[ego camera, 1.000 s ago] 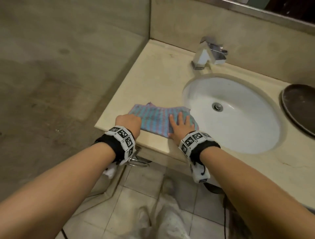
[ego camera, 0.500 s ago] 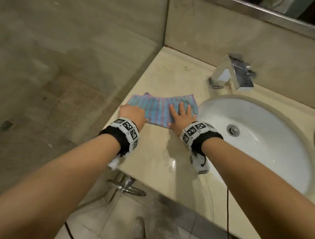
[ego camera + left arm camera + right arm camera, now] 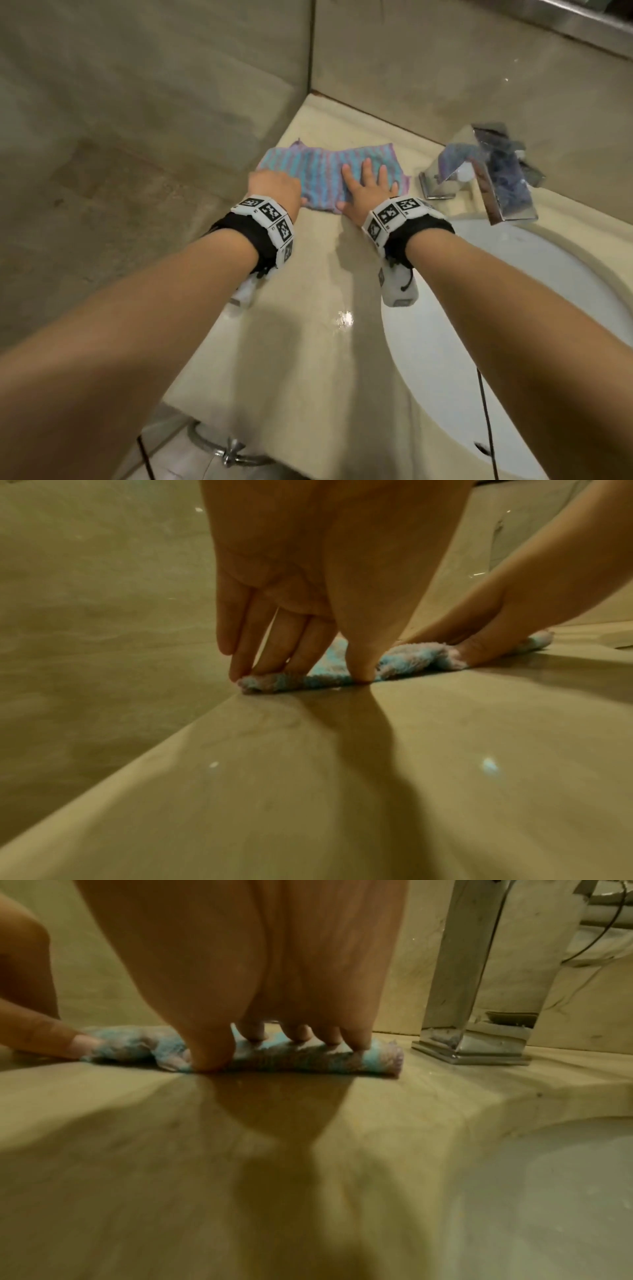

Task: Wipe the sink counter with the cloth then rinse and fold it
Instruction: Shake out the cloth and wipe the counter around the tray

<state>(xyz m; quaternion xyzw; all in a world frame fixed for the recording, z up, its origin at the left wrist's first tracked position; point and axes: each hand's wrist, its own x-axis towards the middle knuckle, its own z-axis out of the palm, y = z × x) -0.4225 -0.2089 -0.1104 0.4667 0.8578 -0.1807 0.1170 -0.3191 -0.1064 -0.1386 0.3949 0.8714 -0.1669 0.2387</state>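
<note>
A blue-and-pink striped cloth (image 3: 318, 168) lies spread on the beige sink counter (image 3: 308, 325), near the back left corner. My left hand (image 3: 274, 186) is on its left near edge; the left wrist view shows straight fingers (image 3: 260, 653) and thumb pressing the bunched cloth (image 3: 411, 661) edge down. My right hand (image 3: 368, 185) lies flat on the cloth's right half with fingers spread. In the right wrist view, its fingertips (image 3: 298, 1034) and thumb press on the cloth (image 3: 308, 1061).
A square chrome faucet (image 3: 479, 174) stands just right of the cloth, close to my right hand (image 3: 274, 1047). The white basin (image 3: 496, 325) lies to the right. Tiled walls (image 3: 137, 137) close off the left and back. A chrome ring (image 3: 233, 452) hangs under the counter's front edge.
Both hands have pushed the cloth away from the counter's front edge toward the back wall, up beside the faucet. The wiped strip behind them looks wet and shiny.
</note>
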